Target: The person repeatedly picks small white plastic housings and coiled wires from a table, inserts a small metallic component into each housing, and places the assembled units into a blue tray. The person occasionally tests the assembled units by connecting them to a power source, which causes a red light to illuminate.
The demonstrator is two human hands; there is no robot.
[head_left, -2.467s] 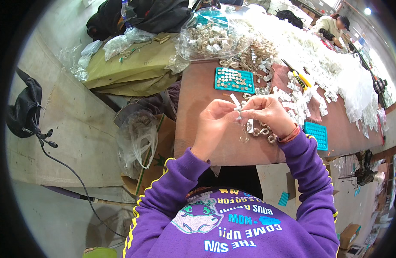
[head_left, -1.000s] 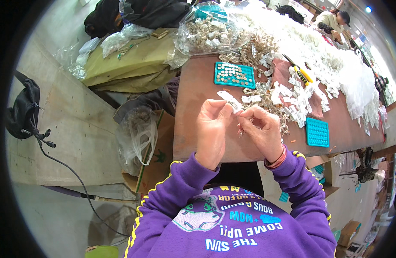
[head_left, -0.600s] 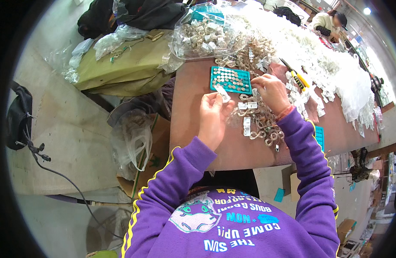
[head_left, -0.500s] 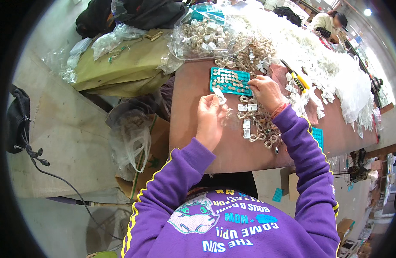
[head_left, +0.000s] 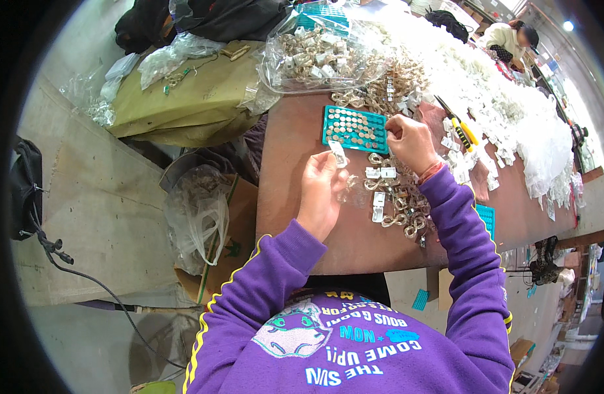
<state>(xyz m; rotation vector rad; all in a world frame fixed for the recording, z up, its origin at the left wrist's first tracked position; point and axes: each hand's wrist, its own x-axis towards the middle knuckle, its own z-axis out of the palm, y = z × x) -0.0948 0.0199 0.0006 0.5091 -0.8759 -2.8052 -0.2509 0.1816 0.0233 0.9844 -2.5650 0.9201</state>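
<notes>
My left hand [head_left: 322, 187] is closed on a small white plastic case [head_left: 339, 155], pinched upright between thumb and fingers. Fine coiled wire [head_left: 347, 188] hangs beside that hand. Ahead lies a teal tray [head_left: 379, 121] with rows of round silvery button cells [head_left: 348, 125]; its right part shows fewer of them. My right hand [head_left: 412, 144] is at the tray's right edge, thumb and fingers pressed together; what they hold, if anything, is hidden. Between and below the hands lie white cases [head_left: 379, 207] with bundles of coiled wire [head_left: 407, 217].
A clear bag [head_left: 315, 59] of wired cases stands behind the tray. Yellow-handled pliers [head_left: 464, 132] lie on pinkish cloth at right, near a large white heap [head_left: 505, 98]. Another teal tray [head_left: 486, 220] is by my right sleeve. A person [head_left: 509, 43] sits at the far right.
My right hand has drawn slightly right, from over the tray's edge to just beside it. The left hand still holds the white case. The whole view has shifted a little.
</notes>
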